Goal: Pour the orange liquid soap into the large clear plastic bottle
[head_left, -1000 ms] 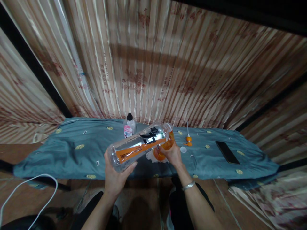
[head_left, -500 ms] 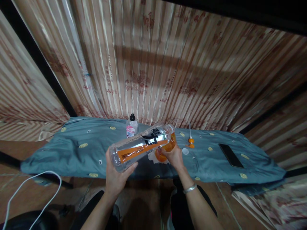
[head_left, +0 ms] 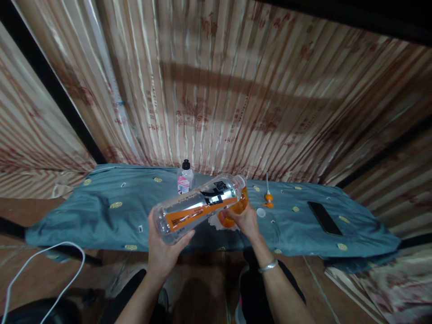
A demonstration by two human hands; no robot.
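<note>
My left hand (head_left: pixel 167 249) is wrapped round the base of a large clear plastic bottle (head_left: pixel 199 207) with an orange and black label. The bottle lies tilted almost on its side, its mouth up against an orange bottle (head_left: pixel 240 204) on the right. My right hand (head_left: pixel 245 221) is closed round that orange bottle, whose top the clear bottle's neck partly covers. Below the hands, a crumpled white tissue (head_left: pixel 214 222) lies on the cloth. An orange pump head (head_left: pixel 268 199) with its tube and a small white disc (head_left: pixel 261 213) lie just right of my right hand.
A small bottle with a black cap and pink label (head_left: pixel 184 177) stands at the back. To the right lies a black phone (head_left: pixel 324 218) on the blue-green patterned cloth (head_left: pixel 94 211). Striped curtains (head_left: pixel 195 112) hang behind, and a white cable (head_left: pixel 43 252) loops at lower left.
Both hands keep their hold with the bottles in nearly the same place. The view has shifted very slightly.
</note>
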